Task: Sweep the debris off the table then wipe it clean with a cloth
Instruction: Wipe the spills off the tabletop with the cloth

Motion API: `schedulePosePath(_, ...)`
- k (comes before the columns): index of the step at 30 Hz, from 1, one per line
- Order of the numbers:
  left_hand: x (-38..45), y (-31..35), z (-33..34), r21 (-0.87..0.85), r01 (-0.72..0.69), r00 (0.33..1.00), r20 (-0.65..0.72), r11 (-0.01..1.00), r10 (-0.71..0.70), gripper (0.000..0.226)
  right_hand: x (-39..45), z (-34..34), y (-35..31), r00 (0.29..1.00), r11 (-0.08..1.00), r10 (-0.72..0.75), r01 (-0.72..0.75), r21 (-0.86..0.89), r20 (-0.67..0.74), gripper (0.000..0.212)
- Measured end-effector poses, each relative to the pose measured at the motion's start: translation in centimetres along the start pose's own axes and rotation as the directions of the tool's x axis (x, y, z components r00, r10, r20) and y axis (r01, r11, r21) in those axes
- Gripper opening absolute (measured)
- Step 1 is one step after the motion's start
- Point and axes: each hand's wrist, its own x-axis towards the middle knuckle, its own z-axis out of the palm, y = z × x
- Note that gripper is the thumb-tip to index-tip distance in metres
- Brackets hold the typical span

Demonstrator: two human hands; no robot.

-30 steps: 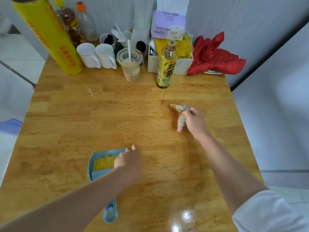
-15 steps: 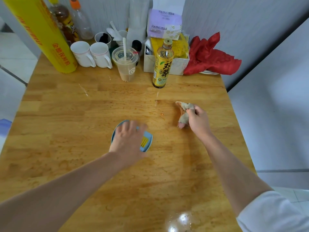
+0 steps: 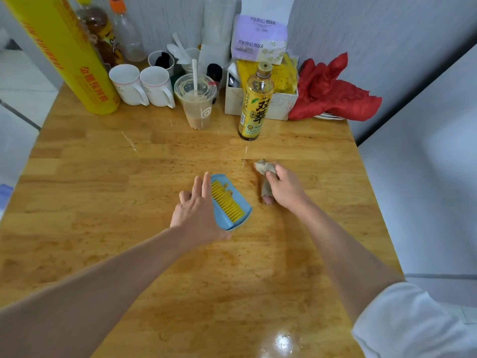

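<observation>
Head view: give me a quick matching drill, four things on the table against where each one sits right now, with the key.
Things:
1. blue dustpan
2. beige cloth
3. red cloth
4. yellow roll

Places:
A. far left corner of the table
B. gripped in the right hand
C. mid-table, at the left hand
D. far right corner, beside the cardboard box

Pairs: 1-C, 2-B, 3-D, 4-A
</observation>
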Motion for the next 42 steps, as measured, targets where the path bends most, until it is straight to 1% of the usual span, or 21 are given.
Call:
schedulePosePath(2,0.7,0.6,-0.2,0.01,-0.019,1.0,0.012,1.0,0.019,0.155,-0.2,0.5,-0.3,0.999,0.999,-0.027,0.026,0.023,0.045,0.023)
schedulePosePath(5,1.2,1.6,-0.8,0.037,-0.018,1.0,0.024,0.999,0.017,0.152,-0.4,1.0,-0.5,0.996,0.998,-0.044,0.041,0.043,0.076,0.025)
schedulePosePath(8,1.4,2.4,-1.3,0.084,-0.031,1.0,-0.001,0.996,0.031,0.151,-0.6,0.9,-0.3,0.994,0.985,-0.013,-0.005,0.17,0.105,0.021)
schedulePosePath(10,1.6,2.7,-1.5,0.115,-0.018,1.0,0.009,0.993,0.018,0.15,-0.9,1.0,-0.7,0.992,0.959,0.022,-0.057,0.279,0.128,0.021)
schedulePosePath(12,1.6,2.7,-1.6,0.123,-0.006,1.0,0.028,0.992,0.002,0.15,-1.6,0.9,-1.5,0.988,0.936,0.047,-0.095,0.339,0.148,0.021)
schedulePosePath(13,1.6,2.7,-1.6,0.124,-0.005,0.999,0.034,0.992,0.001,0.15,-1.9,0.6,-1.7,0.988,0.922,0.07,-0.118,0.368,0.141,0.022)
schedulePosePath(16,1.7,2.5,-1.6,0.123,-0.014,0.999,0.039,0.992,0.009,0.151,-2.5,-0.8,-1.3,0.988,0.847,0.144,-0.153,0.509,0.057,0.022)
schedulePosePath(18,1.7,2.4,-1.5,0.127,-0.012,0.999,0.042,0.992,0.007,0.152,-2.3,-1.0,-0.8,0.987,0.864,0.163,-0.146,0.482,0.006,0.021)
schedulePosePath(19,1.6,2.4,-1.4,0.129,-0.011,0.999,0.046,0.992,0.005,0.152,-2.3,-0.6,-0.8,0.99,0.893,0.141,-0.133,0.429,0.013,0.02)
schedulePosePath(21,1.6,2.5,-1.2,0.136,-0.005,0.999,0.053,0.991,-0.002,0.152,-2.7,0.6,-1.4,0.994,0.94,0.061,-0.088,0.33,0.093,0.023)
schedulePosePath(22,1.5,2.5,-1.0,0.146,0.0,0.998,0.06,0.989,-0.009,0.151,-2.9,1.2,-1.6,0.991,0.944,0.029,-0.07,0.323,0.13,0.024)
schedulePosePath(24,1.2,2.5,-0.8,0.169,0.004,0.998,0.063,0.986,-0.015,0.15,-3.6,1.4,-2.1,0.99,0.912,0.033,-0.087,0.402,0.139,0.025)
schedulePosePath(27,0.6,2.0,-0.5,0.211,0.011,0.999,0.045,0.977,-0.021,0.146,-4.2,0.4,-2.0,0.993,0.834,0.105,-0.112,0.54,0.044,0.028)
schedulePosePath(30,-0.5,1.1,-0.4,0.242,0.03,0.998,0.044,0.97,-0.042,0.144,-4.9,-0.1,-2.1,0.982,0.818,0.19,-0.152,0.555,-0.01,0.025)
schedulePosePath(32,-1.1,0.3,-0.3,0.254,0.044,0.997,0.053,0.966,-0.06,0.144,-5.1,0.0,-2.0,0.976,0.81,0.218,-0.169,0.561,-0.021,0.021)
schedulePosePath(35,-2.7,-1.7,-0.3,0.274,0.084,0.993,0.057,0.958,-0.104,0.147,-5.4,0.5,-2.0,0.969,0.825,0.236,-0.163,0.541,-0.068,0.022)
schedulePosePath(38,-4.9,-4.4,-0.7,0.313,0.155,0.981,0.063,0.937,-0.183,0.148,-6.4,1.3,-3.2,0.967,0.86,0.227,-0.143,0.49,-0.117,0.021)
schedulePosePath(42,-8.1,-8.6,-1.6,0.303,0.305,0.925,0.131,0.903,-0.356,0.151,-8.7,2.7,-6.1,0.981,0.952,0.096,-0.042,0.304,-0.167,0.017)
